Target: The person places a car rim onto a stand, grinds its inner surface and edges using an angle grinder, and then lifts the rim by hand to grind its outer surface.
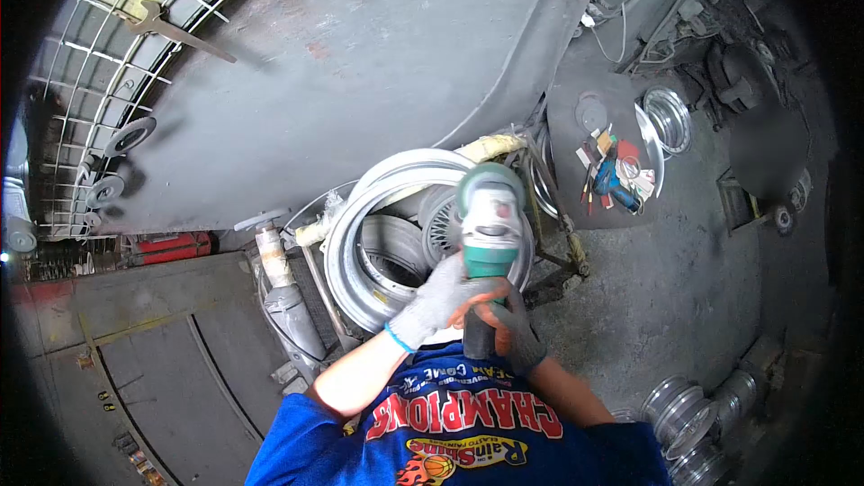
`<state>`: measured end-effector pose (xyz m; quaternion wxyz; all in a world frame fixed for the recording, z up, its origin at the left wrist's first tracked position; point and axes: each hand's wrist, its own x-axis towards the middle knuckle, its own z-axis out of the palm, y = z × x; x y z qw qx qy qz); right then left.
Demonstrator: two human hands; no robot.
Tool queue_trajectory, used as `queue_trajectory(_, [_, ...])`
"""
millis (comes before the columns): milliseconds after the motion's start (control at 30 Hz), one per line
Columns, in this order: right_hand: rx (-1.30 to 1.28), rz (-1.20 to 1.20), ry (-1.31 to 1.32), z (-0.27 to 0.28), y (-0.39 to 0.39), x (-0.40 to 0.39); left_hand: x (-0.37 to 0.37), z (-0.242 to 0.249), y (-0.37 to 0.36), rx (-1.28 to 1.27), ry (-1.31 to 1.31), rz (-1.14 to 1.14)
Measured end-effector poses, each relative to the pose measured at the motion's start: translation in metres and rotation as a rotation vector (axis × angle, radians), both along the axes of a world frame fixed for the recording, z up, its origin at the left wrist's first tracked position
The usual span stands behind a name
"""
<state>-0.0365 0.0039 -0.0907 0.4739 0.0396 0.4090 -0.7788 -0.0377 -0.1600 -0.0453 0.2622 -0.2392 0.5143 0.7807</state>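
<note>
An angle grinder (491, 258) with a green body, silver head and dark rear end is held in front of my chest. My left hand (447, 292), in a grey and orange work glove, is closed around its body from the left. Gripping the dark rear part from the right is my right hand (515, 333), gloved the same way. The grinder's round disc (490, 182) looks blurred at the far end. Under and beyond it, a large silver wheel rim (344, 265) rests on a stand, overlapped by the grinder in this view. A mesh-patterned wheel centre (439, 227) shows inside.
Right of the stand, a dark board (576, 207) carries a blue power tool (615, 184) and small items. More rims (681, 418) stack at lower right. Left of the stand is another grinder-like tool (292, 310). A wrench (171, 31) hangs on the wire rack.
</note>
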Motion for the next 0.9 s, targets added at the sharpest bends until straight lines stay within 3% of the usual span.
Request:
queue_trajectory(33, [-0.019,-0.062,-0.019,0.002,0.004,0.000,-0.008,0.006,0.004,-0.028,-0.054,-0.101])
queue_trajectory(67, [-0.040,-0.123,-0.036,0.007,0.007,0.000,-0.006,-0.006,0.013,0.180,-0.065,0.112])
queue_trajectory(100, [0.043,0.004,0.048,0.022,0.012,-0.008,-0.001,-0.020,0.018,0.388,-0.075,0.323])
queue_trajectory(167, [0.174,0.188,0.172,0.037,0.029,-0.026,0.017,-0.025,0.020,0.213,0.155,0.166])
queue_trajectory(267, [0.115,0.194,0.194,0.009,0.063,-0.054,0.052,-0.009,0.012,0.311,0.226,0.460])
queue_trajectory(300, [0.124,0.188,0.199,-0.009,0.064,-0.061,0.054,-0.013,0.008,0.366,0.265,0.456])
queue_trajectory(367, [0.559,-0.281,0.444,-0.038,0.062,-0.075,0.064,0.006,0.003,0.353,0.309,0.515])
queue_trajectory(400, [0.560,-0.281,0.446,-0.036,0.050,-0.079,0.070,0.009,-0.005,0.357,0.325,0.519])
queue_trajectory(500, [0.372,-0.150,0.500,-0.037,0.024,-0.090,0.090,0.012,-0.018,0.303,0.378,0.645])
queue_trajectory(567, [0.442,0.083,0.502,-0.070,0.028,-0.100,0.104,0.016,-0.021,0.282,0.408,0.711])
queue_trajectory(600, [0.659,0.202,0.720,-0.084,0.035,-0.106,0.112,0.014,-0.023,0.273,0.447,0.741])
queue_trajectory(700, [0.695,0.397,0.930,-0.013,0.010,-0.138,0.129,0.017,-0.020,0.234,0.492,0.846])
queue_trajectory(767, [0.774,0.533,1.048,-0.025,-0.006,-0.167,0.138,0.016,-0.019,0.237,0.500,0.895])
queue_trajectory(833, [0.785,0.785,1.181,0.025,-0.047,-0.190,0.144,0.018,-0.017,0.254,0.497,0.926])
queue_trajectory(900, [0.703,0.884,1.344,0.025,-0.080,-0.205,0.144,0.018,-0.016,0.254,0.484,0.945])
